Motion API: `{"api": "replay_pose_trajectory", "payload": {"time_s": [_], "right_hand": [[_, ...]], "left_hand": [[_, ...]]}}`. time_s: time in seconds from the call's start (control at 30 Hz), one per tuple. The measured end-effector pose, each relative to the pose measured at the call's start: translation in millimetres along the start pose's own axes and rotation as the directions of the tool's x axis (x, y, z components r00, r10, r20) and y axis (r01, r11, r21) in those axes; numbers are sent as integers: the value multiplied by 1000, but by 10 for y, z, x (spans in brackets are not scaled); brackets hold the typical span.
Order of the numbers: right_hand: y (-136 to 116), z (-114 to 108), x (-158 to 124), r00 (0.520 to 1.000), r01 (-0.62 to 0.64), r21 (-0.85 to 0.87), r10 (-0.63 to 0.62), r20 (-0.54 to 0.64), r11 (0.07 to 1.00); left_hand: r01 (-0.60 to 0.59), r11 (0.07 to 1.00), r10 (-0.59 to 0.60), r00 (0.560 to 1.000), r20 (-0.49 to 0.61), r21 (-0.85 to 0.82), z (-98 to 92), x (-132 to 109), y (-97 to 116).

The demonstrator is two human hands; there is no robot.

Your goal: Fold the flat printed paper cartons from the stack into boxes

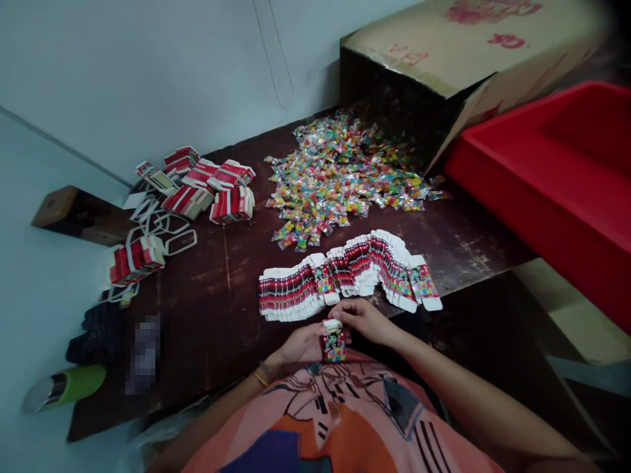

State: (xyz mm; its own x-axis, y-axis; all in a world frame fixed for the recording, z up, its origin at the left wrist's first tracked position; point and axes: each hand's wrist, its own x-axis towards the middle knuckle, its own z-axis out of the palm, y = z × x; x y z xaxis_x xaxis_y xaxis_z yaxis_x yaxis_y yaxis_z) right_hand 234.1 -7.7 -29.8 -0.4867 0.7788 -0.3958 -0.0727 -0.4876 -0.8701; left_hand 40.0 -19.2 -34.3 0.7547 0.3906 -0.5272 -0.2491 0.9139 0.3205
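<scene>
Both hands close on one small printed carton [334, 347] at the near counter [211, 309] edge. The left hand [298, 345] cups its side and the right hand [365, 320] pinches the top flap. It looks like thin card: light, easily crushed. Best held lightly by the side walls near the corners. Flat cartons [345, 269] are fanned just beyond, with wrapped candies [340, 177] farther off.

pixelated patch [142, 355] on table [211, 309]: unreadable | red tray [542, 171]: cut by right edge | cardboard box [444, 52]: top cropped | small box [334, 343]: print too small to read
</scene>
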Motion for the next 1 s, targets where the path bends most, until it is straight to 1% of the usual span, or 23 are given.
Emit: {"api": "replay_pose_trajectory", "payload": {"time_s": [0.03, 0.07, 0.13, 0.17, 0.23, 0.27, 0.33, 0.43, 0.5, 0.53, 0.6, 0.67, 0.7, 0.73, 0.77, 0.8, 0.83, 0.87, 0.9, 0.93, 0.97, 1.0], "right_hand": [[-4, 9, 7, 1000, -6, 1, 6, 18, 1000], [-20, 20, 8, 1000, 15, -36, -14, 22, 999], [-79, 45, -7, 994, 106, -180, -106, 10, 978], [-112, 54, -20, 986, 160, -267, -164, 5, 951], [-170, 58, -54, 960, 260, -435, -279, 21, 862], [-188, 53, -72, 945, 301, -503, -323, 47, 810], [-201, 34, -115, 916, 383, -586, -377, 139, 714], [-184, 23, -197, 876, 471, -667, -397, 275, 577], [-177, 42, -250, 868, 482, -722, -383, 316, 496], [-182, 51, -265, 866, 483, -737, -382, 322, 473], [-219, 38, -246, 854, 510, -711, -383, 352, 484], [-295, -69, -123, 832, 552, -656, -388, 396, 515], [-349, -170, -16, 841, 536, -675, -393, 372, 508], [-412, -302, 117, 865, 478, -734, -405, 297, 482], [-483, -460, 272, 884, 382, -810, -432, 181, 444], [-558, -637, 439, 879, 215, -893, -478, 0, 394], [-631, -819, 609, 842, 73, -924, -521, -144, 374], [-698, -996, 772, 799, -25, -930, -551, -239, 366], [-756, -1157, 920, 759, -113, -926, -571, -314, 359], [-801, -1293, 1048, 729, -174, -919, -581, -362, 354], [-834, -1402, 1153, 709, -219, -913, -587, -391, 345], [-855, -1484, 1233, 696, -250, -910, -591, -407, 332]], "left_hand": [[12, 1000, -11, 1000, 16, -14, 7, 2, 14], [19, 1000, -19, 999, 28, -23, 13, 4, 25], [23, 999, -22, 999, 40, -34, 24, -1, 37], [18, 999, -17, 999, 43, -45, 28, -7, 38], [-5, 997, 9, 999, 52, -77, 33, -24, 34], [-21, 996, 26, 998, 55, -88, 33, -34, 29], [-51, 995, 56, 997, 50, -86, 32, -49, 18], [-72, 994, 75, 996, 37, -82, 22, -55, -5], [-67, 993, 72, 996, 56, -96, 9, -51, -24], [-64, 994, 69, 995, 66, -86, 4, -48, -34], [-71, 997, 72, 996, 54, -28, -2, -41, -46], [-103, 993, 104, 994, -18, 51, 3, -41, -36], [-130, 987, 138, 988, -74, 97, 9, -47, -16], [-157, 975, 179, 975, -135, 159, 16, -62, 15], [-177, 952, 228, 955, -190, 249, 23, -87, 58], [-184, 912, 280, 932, -230, 367, 27, -126, 111], [-177, 848, 337, 908, -250, 499, 30, -178, 171], [-159, 763, 390, 886, -251, 626, 31, -245, 235], [-122, 673, 419, 876, -240, 730, 30, -324, 297], [-74, 592, 420, 878, -229, 802, 29, -413, 353], [-25, 531, 390, 895, -218, 847, 29, -506, 398], [19, 488, 332, 921, -206, 873, 31, -600, 430]]}}
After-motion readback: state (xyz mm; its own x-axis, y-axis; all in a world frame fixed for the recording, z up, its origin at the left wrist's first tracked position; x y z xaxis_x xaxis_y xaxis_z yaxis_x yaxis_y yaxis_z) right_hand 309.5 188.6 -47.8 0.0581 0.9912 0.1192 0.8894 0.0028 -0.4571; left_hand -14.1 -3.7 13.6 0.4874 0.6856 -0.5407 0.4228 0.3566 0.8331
